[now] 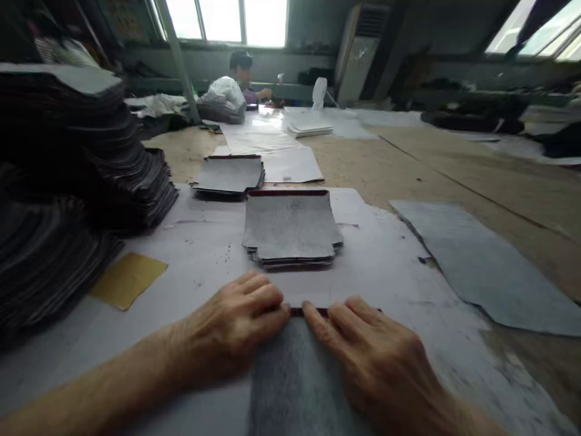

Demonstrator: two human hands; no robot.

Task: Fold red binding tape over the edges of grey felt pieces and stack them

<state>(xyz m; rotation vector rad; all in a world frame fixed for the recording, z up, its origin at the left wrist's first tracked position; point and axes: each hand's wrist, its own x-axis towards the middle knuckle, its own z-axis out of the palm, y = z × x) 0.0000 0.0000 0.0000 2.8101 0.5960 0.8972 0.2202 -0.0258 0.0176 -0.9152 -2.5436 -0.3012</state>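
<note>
— Item under my hands?
— Grey felt sheet (295, 375), long axis running away from me, dark-red edge farthest. Left hand (236, 327) and right hand (372, 357) press flat on it, fingers unclenched, grasping nothing.
— Beyond?
— Stack of matching pieces (290, 227) on the tabletop (190, 254).

My long worktable (454, 163) runs toward bright windows (227, 18). Right of those windows stands a tall air conditioner (361, 48); beneath them, a person (242, 75) sits working.
</note>
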